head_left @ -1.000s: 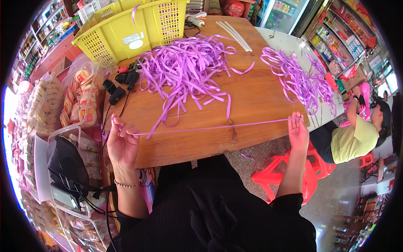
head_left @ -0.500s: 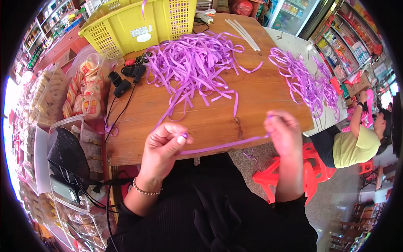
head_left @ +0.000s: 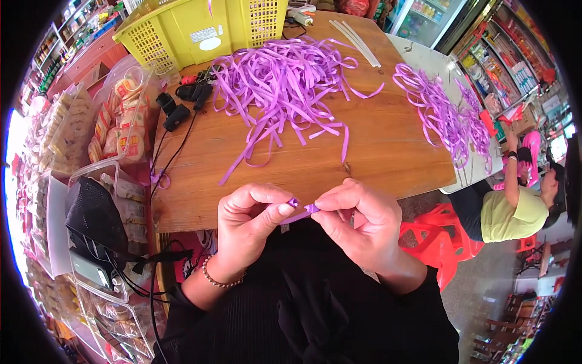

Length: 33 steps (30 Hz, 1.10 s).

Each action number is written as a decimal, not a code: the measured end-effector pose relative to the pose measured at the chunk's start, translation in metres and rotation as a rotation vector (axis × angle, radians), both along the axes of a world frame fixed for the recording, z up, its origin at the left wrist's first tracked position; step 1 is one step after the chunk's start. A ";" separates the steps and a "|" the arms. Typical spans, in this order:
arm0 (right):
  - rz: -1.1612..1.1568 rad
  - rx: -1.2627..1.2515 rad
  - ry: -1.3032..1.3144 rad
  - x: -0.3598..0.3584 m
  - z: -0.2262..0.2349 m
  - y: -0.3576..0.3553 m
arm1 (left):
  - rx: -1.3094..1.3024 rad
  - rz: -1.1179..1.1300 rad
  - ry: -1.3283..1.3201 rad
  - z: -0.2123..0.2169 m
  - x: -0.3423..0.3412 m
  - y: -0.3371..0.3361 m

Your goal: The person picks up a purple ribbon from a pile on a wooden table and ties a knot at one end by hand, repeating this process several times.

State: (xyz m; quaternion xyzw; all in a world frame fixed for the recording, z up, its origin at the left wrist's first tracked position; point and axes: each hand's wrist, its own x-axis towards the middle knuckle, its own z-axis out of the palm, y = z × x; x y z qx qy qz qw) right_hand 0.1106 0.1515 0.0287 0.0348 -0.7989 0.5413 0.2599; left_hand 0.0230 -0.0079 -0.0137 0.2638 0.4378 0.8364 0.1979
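Both my hands are close together over the table's near edge. Between thumb and forefinger my left hand [head_left: 254, 215] pinches a small rolled bit of purple ribbon [head_left: 293, 202]. My right hand [head_left: 361, 218] pinches a ribbon end [head_left: 311, 208] in the same way, a short gap from the left fingertips. A strip of the purple ribbon [head_left: 295, 218] hangs between the two hands, its rest hidden behind my fingers. Beyond them a large tangled heap of purple ribbons [head_left: 285, 85] lies on the wooden table [head_left: 388, 145].
A yellow plastic crate [head_left: 206, 36] stands behind the heap. Black corded devices [head_left: 176, 115] lie at the left, beside tubs of packaged snacks [head_left: 124, 121]. More ribbons [head_left: 436, 115] and white sticks [head_left: 356, 42] lie to the right. A red stool [head_left: 433, 242] and a seated person [head_left: 515, 206] are at the right.
My right hand has come leftward to my left hand, and the ribbon that stretched between them is now slack and mostly hidden. My left hand has shifted slightly right.
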 end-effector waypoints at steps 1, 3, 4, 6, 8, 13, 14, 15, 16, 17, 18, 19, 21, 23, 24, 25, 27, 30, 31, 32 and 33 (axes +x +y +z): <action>-0.004 0.022 0.034 0.000 0.000 -0.001 | -0.014 0.048 0.015 0.000 0.001 0.001; -0.010 0.046 0.067 0.000 -0.001 -0.003 | -0.019 0.042 0.035 0.001 0.001 0.001; 0.001 0.073 0.113 -0.001 -0.002 -0.003 | -0.026 0.039 0.058 0.001 0.001 0.001; 0.013 0.103 0.160 -0.002 -0.001 -0.004 | -0.025 0.031 0.071 -0.001 0.001 0.002; 0.008 0.131 0.156 -0.002 0.001 -0.004 | -0.026 0.026 0.084 -0.001 0.002 0.002; -0.007 0.124 0.165 -0.003 -0.002 -0.003 | -0.017 0.043 0.151 -0.001 0.002 0.002; -0.009 0.122 0.154 -0.003 -0.002 -0.003 | -0.018 0.043 0.151 -0.001 0.002 0.002; -0.009 0.121 0.153 -0.004 -0.002 -0.002 | -0.028 0.038 0.126 -0.001 0.002 0.001; -0.010 0.131 0.152 -0.004 -0.002 -0.002 | -0.038 0.033 0.100 -0.001 0.003 0.000; -0.011 0.142 0.151 -0.005 -0.001 -0.002 | -0.038 0.033 0.100 0.000 0.002 0.000; -0.011 0.142 0.150 -0.005 -0.001 -0.002 | -0.048 0.042 0.144 0.000 0.002 0.001; -0.010 0.145 0.152 -0.005 0.000 -0.002 | -0.057 0.052 0.189 0.000 0.001 0.001; -0.010 0.147 0.152 -0.005 0.001 -0.002 | -0.060 0.054 0.194 0.001 0.001 0.001; -0.019 0.189 0.157 -0.005 0.002 -0.002 | -0.063 0.056 0.200 0.001 0.001 0.001; -0.019 0.189 0.156 -0.005 0.002 -0.002 | -0.059 0.077 0.218 0.001 0.002 0.002; -0.024 0.188 0.161 -0.006 0.002 -0.002 | -0.056 0.097 0.236 0.001 0.002 0.003; -0.031 0.187 0.166 -0.005 0.002 -0.001 | -0.074 0.098 0.162 0.002 0.004 0.002; -0.022 0.133 0.175 -0.005 0.001 0.000 | -0.095 0.096 0.080 0.000 0.004 0.002; -0.005 0.161 0.186 -0.006 0.002 -0.001 | -0.097 0.092 0.073 -0.001 0.004 0.002; 0.009 0.190 0.197 -0.006 0.003 -0.002 | -0.097 0.090 0.073 -0.002 0.004 0.002; 0.007 0.191 0.197 -0.006 0.002 -0.002 | -0.083 0.074 0.076 -0.002 0.004 0.002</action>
